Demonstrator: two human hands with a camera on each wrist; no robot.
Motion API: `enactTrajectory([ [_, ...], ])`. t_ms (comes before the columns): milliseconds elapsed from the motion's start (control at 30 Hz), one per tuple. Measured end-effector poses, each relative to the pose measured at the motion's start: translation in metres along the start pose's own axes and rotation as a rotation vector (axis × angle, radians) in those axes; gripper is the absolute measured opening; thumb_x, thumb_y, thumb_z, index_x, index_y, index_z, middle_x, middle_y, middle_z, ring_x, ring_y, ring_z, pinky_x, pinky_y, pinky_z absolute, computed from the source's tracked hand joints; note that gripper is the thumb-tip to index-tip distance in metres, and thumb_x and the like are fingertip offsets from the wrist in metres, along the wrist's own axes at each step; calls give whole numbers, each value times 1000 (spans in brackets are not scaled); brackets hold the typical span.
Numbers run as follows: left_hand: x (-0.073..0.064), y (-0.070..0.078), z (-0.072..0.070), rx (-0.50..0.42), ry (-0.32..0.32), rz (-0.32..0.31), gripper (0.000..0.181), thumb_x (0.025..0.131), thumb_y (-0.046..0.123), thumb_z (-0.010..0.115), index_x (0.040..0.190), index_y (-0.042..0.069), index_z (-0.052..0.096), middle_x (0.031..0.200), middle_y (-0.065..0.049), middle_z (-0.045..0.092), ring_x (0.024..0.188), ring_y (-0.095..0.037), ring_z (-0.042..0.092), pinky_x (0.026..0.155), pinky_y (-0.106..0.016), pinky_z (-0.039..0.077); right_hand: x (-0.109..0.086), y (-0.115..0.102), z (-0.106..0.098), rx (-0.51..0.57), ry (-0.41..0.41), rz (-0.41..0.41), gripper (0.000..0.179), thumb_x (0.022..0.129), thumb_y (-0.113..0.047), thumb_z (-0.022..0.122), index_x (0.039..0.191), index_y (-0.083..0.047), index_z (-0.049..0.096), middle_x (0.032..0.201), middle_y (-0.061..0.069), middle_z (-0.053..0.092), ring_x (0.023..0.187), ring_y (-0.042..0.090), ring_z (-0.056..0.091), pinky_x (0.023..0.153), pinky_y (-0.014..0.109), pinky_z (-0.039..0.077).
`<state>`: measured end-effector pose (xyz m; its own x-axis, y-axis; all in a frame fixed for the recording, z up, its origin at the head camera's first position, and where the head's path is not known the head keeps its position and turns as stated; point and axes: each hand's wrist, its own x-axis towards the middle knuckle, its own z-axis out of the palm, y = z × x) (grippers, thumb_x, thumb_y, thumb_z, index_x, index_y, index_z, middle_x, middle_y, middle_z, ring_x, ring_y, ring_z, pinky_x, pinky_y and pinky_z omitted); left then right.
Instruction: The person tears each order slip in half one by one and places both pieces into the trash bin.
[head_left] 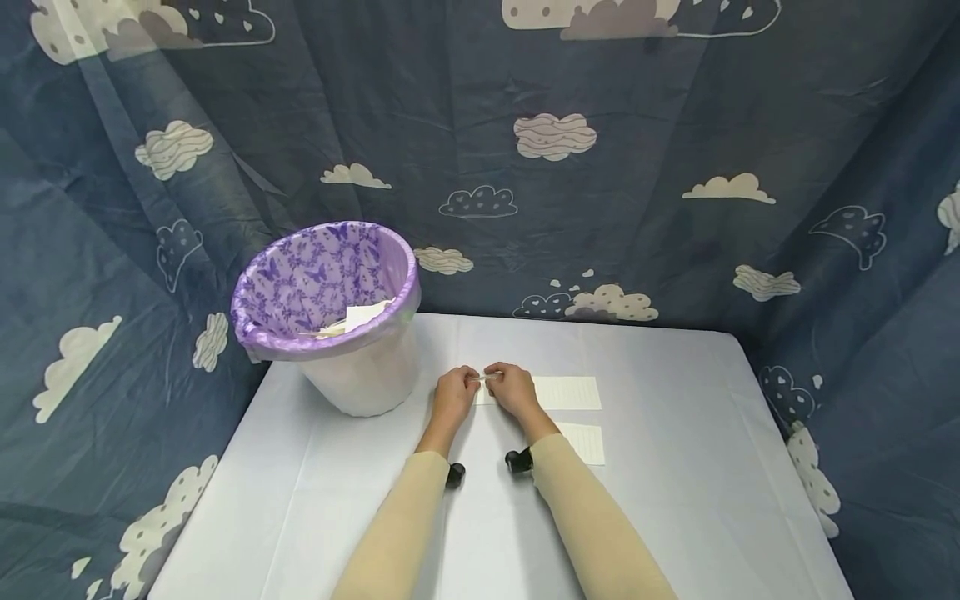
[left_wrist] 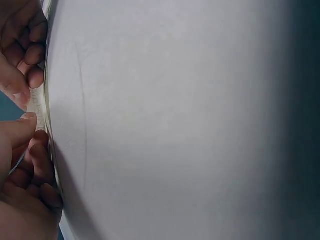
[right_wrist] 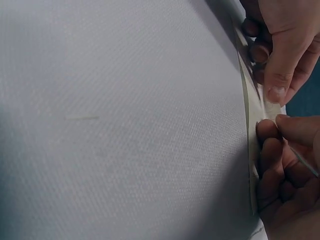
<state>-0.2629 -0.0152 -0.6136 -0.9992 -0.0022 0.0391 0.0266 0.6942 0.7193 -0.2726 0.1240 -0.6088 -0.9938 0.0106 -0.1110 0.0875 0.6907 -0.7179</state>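
Observation:
Near the table's middle, my left hand (head_left: 454,396) and right hand (head_left: 513,390) are close together. Between them they pinch a small pale paper strip (head_left: 483,377), each with thumb and fingers. Faint printed marks show on the strip (left_wrist: 37,102) in the left wrist view, and it also appears between the fingertips in the right wrist view. A long white paper sheet (head_left: 566,393) with fine lines lies flat beneath and beside my right hand. Closer to me is a second white sheet (head_left: 585,443), partly hidden by my right forearm.
A white bin (head_left: 367,379) with a purple butterfly-patterned liner (head_left: 300,275) stands on the table at the back left. White paper scraps (head_left: 363,315) lie inside it. Dark blue cloud-print curtains (head_left: 480,100) surround the white table (head_left: 675,467).

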Motion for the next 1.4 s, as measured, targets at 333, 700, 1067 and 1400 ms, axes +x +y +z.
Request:
enactTrajectory([
  [333, -5, -2, 2, -32, 56, 39, 6, 97, 10, 76, 98, 5, 77, 88, -6, 73, 80, -16, 63, 73, -30, 53, -2, 1, -1, 30, 6, -6, 13, 100, -19, 70, 98, -10, 79, 71, -2, 71, 66, 13, 57, 68, 26, 43],
  [700, -13, 5, 1, -58, 135, 67, 6, 96, 9, 76, 91, 6, 77, 89, -6, 76, 80, -17, 69, 72, -30, 57, -12, 0, -4, 130, 41, -27, 18, 101, -15, 69, 88, -6, 78, 68, 0, 72, 59, 6, 56, 63, 20, 44],
  [1067, -25, 17, -10, -78, 112, 122, 7, 97, 11, 77, 90, 8, 77, 86, -5, 76, 77, -14, 66, 70, -27, 55, -32, -6, -19, 107, 54, -60, 19, 102, -17, 69, 88, -8, 78, 71, -1, 72, 64, 8, 59, 68, 25, 47],
  [1400, -43, 35, -20, -94, 84, 202, 7, 98, 14, 76, 93, 11, 77, 89, -3, 76, 80, -14, 67, 72, -26, 57, -62, -13, -43, 123, 111, -115, 16, 101, -16, 70, 91, -8, 79, 75, 2, 77, 67, 8, 65, 69, 29, 53],
])
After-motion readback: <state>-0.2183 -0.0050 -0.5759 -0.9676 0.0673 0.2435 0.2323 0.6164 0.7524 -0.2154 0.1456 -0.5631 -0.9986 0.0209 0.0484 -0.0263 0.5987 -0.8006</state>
